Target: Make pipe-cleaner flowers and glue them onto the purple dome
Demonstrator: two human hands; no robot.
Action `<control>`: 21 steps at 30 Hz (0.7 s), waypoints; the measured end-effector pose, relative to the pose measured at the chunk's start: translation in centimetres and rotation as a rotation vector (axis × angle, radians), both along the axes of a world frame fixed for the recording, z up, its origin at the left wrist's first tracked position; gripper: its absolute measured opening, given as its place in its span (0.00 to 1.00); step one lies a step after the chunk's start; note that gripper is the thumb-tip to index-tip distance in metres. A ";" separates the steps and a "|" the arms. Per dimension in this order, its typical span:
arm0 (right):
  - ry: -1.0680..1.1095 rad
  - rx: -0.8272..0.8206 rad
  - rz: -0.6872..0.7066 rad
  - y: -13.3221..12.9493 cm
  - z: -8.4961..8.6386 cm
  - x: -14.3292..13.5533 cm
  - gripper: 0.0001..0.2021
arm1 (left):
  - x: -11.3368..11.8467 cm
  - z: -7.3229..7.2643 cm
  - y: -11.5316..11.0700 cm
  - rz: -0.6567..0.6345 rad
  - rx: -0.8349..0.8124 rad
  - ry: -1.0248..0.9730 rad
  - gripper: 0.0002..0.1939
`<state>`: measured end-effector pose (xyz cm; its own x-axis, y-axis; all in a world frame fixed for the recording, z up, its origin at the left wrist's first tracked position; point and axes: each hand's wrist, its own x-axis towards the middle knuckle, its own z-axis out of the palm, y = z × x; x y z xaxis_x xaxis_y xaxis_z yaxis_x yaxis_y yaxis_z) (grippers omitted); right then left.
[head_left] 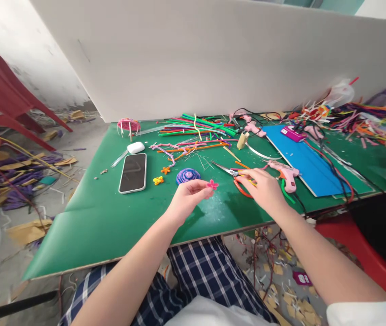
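Over the green table [111, 226], toward the front edge, the left hand [186, 199] pinches a pink flower [212, 184] that overtight fingertips could bend, while the right hand [263, 186], its grip unclear, meets scissors [234, 172] whose tips, if swept, might snag thin wires [200, 156].

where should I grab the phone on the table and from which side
I'd pinch the long side edges of the phone toward its near end, coming down from above on the wearer's side. It lies flat, screen up, so those edges face outward, while the white case and thin clear sticks sit around its far end.
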<state>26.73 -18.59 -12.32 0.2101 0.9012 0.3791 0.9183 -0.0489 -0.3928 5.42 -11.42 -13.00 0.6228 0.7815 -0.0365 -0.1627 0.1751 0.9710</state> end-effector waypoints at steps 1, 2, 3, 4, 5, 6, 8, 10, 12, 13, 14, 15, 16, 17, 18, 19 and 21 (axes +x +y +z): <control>0.149 0.005 0.079 0.0 0.8 -1.3 0.13 | -0.1 0.1 0.0 0.000 0.021 0.017 0.11; 0.262 -0.009 0.154 0.1 1.4 -2.6 0.13 | -0.1 0.2 0.0 -0.002 0.038 0.033 0.11; 0.349 -0.040 0.217 0.3 2.0 -3.7 0.13 | -0.2 0.3 0.0 -0.004 0.057 0.049 0.11; 0.425 -0.067 0.266 0.5 2.3 -4.7 0.12 | -0.2 0.4 -0.1 -0.002 0.079 0.066 0.11; 0.478 -0.084 0.297 0.7 2.5 -5.5 0.11 | -0.3 0.5 -0.1 0.006 0.102 0.082 0.11; 0.518 -0.095 0.314 0.9 2.6 -6.0 0.09 | -0.4 0.6 -0.1 0.020 0.125 0.098 0.11; 0.566 -0.098 0.311 1.1 2.5 -6.5 0.08 | -0.5 0.8 0.0 0.042 0.169 0.134 0.11; 0.572 -0.095 0.296 1.2 2.3 -6.6 0.08 | -0.7 1.0 0.0 0.050 0.223 0.182 0.11; 0.562 -0.095 0.287 1.2 2.2 -6.7 0.08 | -0.9 1.1 0.0 0.046 0.288 0.226 0.11; 0.563 -0.094 0.282 1.2 2.1 -6.7 0.08 | -1.0 1.1 0.0 0.040 0.316 0.231 0.11; 0.574 -0.094 0.275 1.2 2.0 -6.8 0.08 | -1.0 1.1 0.0 0.027 0.337 0.223 0.10; 0.597 -0.094 0.266 1.2 2.0 -6.9 0.08 | -1.1 1.1 0.0 0.011 0.354 0.207 0.10; 0.629 -0.094 0.257 1.2 1.9 -6.9 0.08 | -1.1 1.0 -0.1 0.000 0.368 0.194 0.10; 0.665 -0.093 0.253 1.2 1.8 -7.0 0.08 | -1.1 1.0 -0.1 0.002 0.382 0.191 0.10; 0.700 -0.091 0.251 1.2 1.8 -7.1 0.08 | -1.0 0.9 -0.2 0.017 0.397 0.200 0.09; 0.729 -0.089 0.253 1.2 1.7 -7.2 0.08 | -1.0 0.9 -0.3 0.043 0.409 0.214 0.09; 0.777 -0.084 0.257 1.2 1.7 -7.3 0.08 | -0.9 0.7 -0.4 0.094 0.415 0.229 0.09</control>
